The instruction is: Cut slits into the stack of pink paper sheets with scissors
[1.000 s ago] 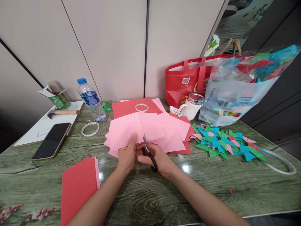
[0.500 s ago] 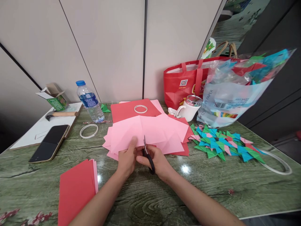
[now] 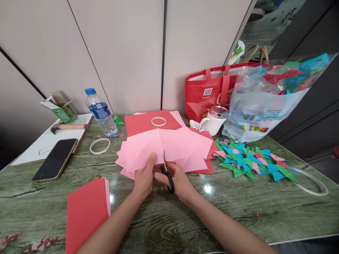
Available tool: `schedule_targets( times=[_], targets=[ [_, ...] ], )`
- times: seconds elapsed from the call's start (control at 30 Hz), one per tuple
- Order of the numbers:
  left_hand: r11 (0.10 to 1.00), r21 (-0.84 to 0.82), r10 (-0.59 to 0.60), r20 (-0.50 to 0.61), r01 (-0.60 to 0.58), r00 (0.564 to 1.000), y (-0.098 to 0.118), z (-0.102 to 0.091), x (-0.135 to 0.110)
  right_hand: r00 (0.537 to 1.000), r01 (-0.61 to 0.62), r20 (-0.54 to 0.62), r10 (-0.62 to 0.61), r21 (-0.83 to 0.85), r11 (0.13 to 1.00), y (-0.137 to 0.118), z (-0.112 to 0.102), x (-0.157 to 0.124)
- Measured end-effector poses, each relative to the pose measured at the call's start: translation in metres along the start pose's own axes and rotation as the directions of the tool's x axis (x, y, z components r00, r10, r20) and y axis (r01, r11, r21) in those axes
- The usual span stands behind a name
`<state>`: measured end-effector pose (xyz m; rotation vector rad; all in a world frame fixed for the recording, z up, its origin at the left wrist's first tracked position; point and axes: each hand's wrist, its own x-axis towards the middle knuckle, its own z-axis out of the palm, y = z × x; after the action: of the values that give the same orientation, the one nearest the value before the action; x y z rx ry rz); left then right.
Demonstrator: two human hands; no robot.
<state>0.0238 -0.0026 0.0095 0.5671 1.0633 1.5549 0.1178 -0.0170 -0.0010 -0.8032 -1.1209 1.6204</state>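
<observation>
A creased sheet of pink paper (image 3: 143, 146) is pinched at its near edge by my left hand (image 3: 144, 180), thumb on top. My right hand (image 3: 178, 180) grips black-handled scissors (image 3: 168, 178), with the blades pointing away from me at the sheet, close to its middle crease. Beneath and to the right, more pink sheets (image 3: 197, 160) lie fanned out over red paper (image 3: 210, 167). Behind them is a stack of red paper (image 3: 140, 121) with a tape roll (image 3: 158, 121) on top.
Folded paper pieces (image 3: 249, 160) lie to the right, before a plastic bag (image 3: 254, 113), a white mug (image 3: 213, 123) and a red bag (image 3: 198, 91). At left are a water bottle (image 3: 100, 113), hammer (image 3: 71, 126), phone (image 3: 57, 158), another tape roll (image 3: 100, 145) and red sheets (image 3: 86, 211).
The scissors and both hands have shifted very slightly, with the blades a touch farther right on the pink sheet. My grip on both is the same.
</observation>
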Motion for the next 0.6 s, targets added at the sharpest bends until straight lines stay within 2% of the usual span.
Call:
schedule_targets(
  times=[0.27, 0.6],
  targets=[
    [0.996, 0.068, -0.062, 0.024, 0.061, 0.998, 0.0007, -0.0002, -0.0026, 1.0, -0.01, 0.005, 0.01, -0.016, 1.0, 0.0014, -0.0001, 0.0003],
    [0.988, 0.068, -0.142, 0.099, 0.136, 0.985, 0.0043, 0.0014, -0.0049, 1.0, -0.024, -0.014, 0.023, -0.07, 0.997, 0.0043, -0.0007, 0.0003]
  ],
)
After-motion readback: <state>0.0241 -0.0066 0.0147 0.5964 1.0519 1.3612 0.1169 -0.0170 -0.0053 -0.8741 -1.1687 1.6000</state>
